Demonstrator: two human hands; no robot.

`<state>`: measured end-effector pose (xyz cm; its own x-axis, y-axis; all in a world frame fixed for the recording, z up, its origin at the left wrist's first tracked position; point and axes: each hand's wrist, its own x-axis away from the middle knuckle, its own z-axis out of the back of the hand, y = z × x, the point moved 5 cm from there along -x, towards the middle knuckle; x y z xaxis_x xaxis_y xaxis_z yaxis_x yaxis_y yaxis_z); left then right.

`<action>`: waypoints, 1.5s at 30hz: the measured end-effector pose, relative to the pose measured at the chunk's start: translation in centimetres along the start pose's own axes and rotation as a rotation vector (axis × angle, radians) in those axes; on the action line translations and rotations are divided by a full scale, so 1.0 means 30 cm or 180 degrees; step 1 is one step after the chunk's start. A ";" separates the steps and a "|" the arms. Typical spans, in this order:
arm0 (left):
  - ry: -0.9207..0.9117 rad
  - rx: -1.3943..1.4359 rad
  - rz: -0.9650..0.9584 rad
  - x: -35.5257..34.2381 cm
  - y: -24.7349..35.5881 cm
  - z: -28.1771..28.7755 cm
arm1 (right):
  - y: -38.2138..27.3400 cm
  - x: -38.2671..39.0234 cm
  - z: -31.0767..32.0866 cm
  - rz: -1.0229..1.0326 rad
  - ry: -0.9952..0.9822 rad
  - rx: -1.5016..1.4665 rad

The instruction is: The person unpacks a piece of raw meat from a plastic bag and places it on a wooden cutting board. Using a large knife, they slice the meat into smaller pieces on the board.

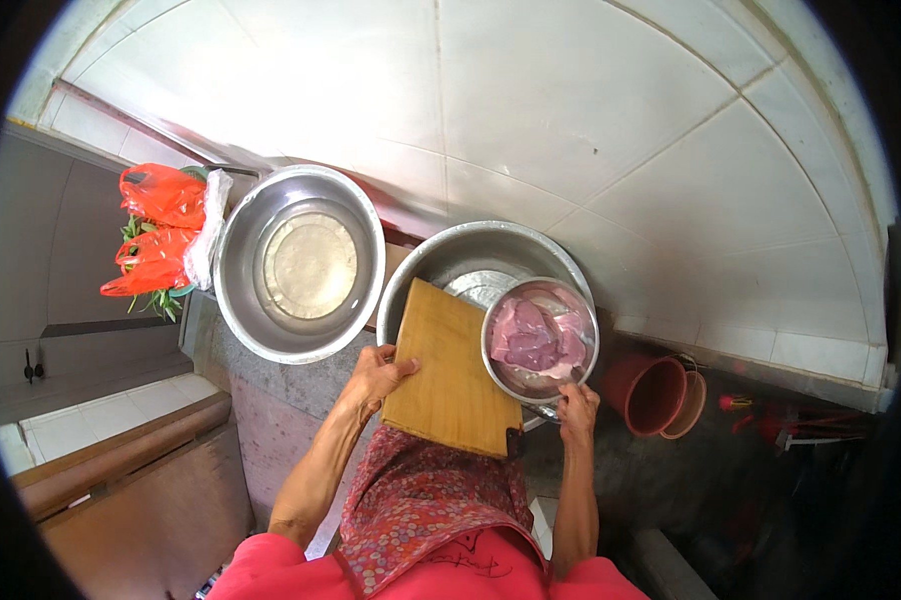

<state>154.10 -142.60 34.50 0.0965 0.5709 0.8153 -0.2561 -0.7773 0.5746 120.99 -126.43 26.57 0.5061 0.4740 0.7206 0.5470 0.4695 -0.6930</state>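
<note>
My left hand grips the left edge of a wooden cutting board, which is over the front of a large steel basin. My right hand holds the lower rim of a smaller steel bowl containing raw pink meat, at the board's right. The bowl and board are both partly over the basin, hiding much of its inside.
A second steel basin with shallow clear liquid stands at left, beside red plastic bags with leafy greens. A white tiled wall rises behind. A red bucket sits lower at right, with red items in shadow beyond.
</note>
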 end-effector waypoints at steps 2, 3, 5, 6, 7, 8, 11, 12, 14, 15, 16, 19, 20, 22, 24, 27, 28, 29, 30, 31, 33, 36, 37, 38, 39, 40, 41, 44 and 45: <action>-0.0099 0.0151 -0.0054 0.034 0.027 0.019 | -0.002 0.009 0.012 0.0030 0.0013 -0.0009; -0.0151 0.0223 -0.0082 0.039 0.030 0.028 | 0.005 0.011 0.024 0.0024 0.0057 -0.0055; -0.0382 0.0590 -0.0183 0.037 0.028 0.059 | -0.002 0.023 0.026 0.0042 0.0137 -0.0161; -0.0503 0.0767 -0.0236 0.036 0.022 0.082 | -0.002 0.035 0.025 0.0026 0.0182 -0.0220; -0.0517 0.0834 -0.0319 0.029 0.007 0.111 | -0.009 0.049 0.021 0.0050 0.0207 -0.0231; -0.0538 0.0896 -0.0411 0.007 -0.020 0.145 | -0.009 0.059 0.019 0.0082 0.0234 -0.0249; -0.0581 0.1098 -0.0560 -0.084 -0.085 0.254 | -0.044 0.103 0.002 0.0196 0.0322 -0.0240; -0.0608 0.1263 -0.0559 -0.112 -0.092 0.282 | -0.055 0.115 -0.002 0.0237 0.0357 -0.0228; -0.0743 0.1494 -0.0469 -0.185 -0.100 0.336 | -0.074 0.126 -0.011 0.0373 0.0192 -0.0290; -0.0756 0.1537 -0.0470 -0.216 -0.100 0.365 | -0.082 0.132 -0.020 0.0432 0.0100 -0.0319; -0.0769 0.1583 -0.0480 -0.248 -0.094 0.386 | -0.076 0.124 -0.033 0.0430 0.0097 -0.0299; -0.0746 0.1464 -0.0663 -0.317 -0.125 0.449 | -0.062 0.138 -0.083 0.0362 0.0062 -0.0177; -0.0639 0.1417 -0.0664 -0.333 -0.136 0.475 | -0.053 0.153 -0.127 0.0297 0.0010 -0.0137; -0.0501 0.1354 -0.0603 -0.386 -0.166 0.519 | -0.006 0.166 -0.223 0.0172 -0.0139 -0.0083; -0.0141 0.1024 -0.0685 -0.449 -0.201 0.557 | 0.059 0.111 -0.336 0.0103 -0.0375 -0.0102; 0.0179 0.0455 -0.0797 -0.460 -0.216 0.561 | 0.131 0.090 -0.495 -0.0027 -0.0439 -0.0062; 0.0262 0.0292 -0.0859 -0.465 -0.220 0.574 | 0.158 0.076 -0.551 -0.0084 -0.0518 -0.0021; 0.0355 0.0126 -0.0925 -0.471 -0.219 0.585 | 0.177 0.062 -0.609 -0.0141 -0.0610 0.0017; 0.0308 0.0185 -0.0980 -0.479 -0.220 0.582 | 0.194 0.053 -0.658 -0.0239 -0.0687 0.0066; 0.0303 0.0157 -0.1026 -0.486 -0.221 0.585 | 0.206 0.044 -0.696 -0.0185 -0.0768 0.0108; 0.0291 0.0098 -0.1120 -0.496 -0.220 0.595 | 0.235 0.019 -0.771 -0.0075 -0.0930 0.0191; 0.0207 -0.0183 -0.1123 -0.480 -0.160 0.570 | 0.236 -0.027 -0.829 0.0165 -0.0963 0.0370; 0.0160 -0.0291 -0.1154 -0.474 -0.150 0.574 | 0.233 -0.034 -0.848 0.0245 -0.1031 0.0433; 0.0372 -0.0746 -0.1318 -0.480 -0.144 0.588 | 0.231 -0.045 -0.856 0.0147 -0.1060 0.0503; 0.0580 -0.1204 -0.1477 -0.486 -0.138 0.596 | 0.221 -0.046 -0.849 0.0250 -0.1089 0.0876; 0.0808 -0.1666 -0.1628 -0.488 -0.134 0.610 | 0.194 -0.034 -0.858 0.0354 -0.1138 0.1248; 0.1182 -0.1647 -0.1744 -0.467 -0.116 0.622 | 0.155 -0.010 -0.875 0.0465 -0.1175 0.1609; 0.2163 -0.1372 -0.1892 -0.363 -0.063 0.617 | -0.056 0.199 -0.964 0.2836 -0.0427 0.3339; 0.1912 -0.1229 -0.1693 -0.343 -0.049 0.585 | -0.082 0.260 -0.996 0.3628 -0.0103 0.3871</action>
<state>170.38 -151.97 26.51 -0.1977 0.9574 0.2103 -0.6380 -0.2886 0.7139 143.53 -146.13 34.54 0.2330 0.9648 -0.1222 -0.8791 0.1552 -0.4507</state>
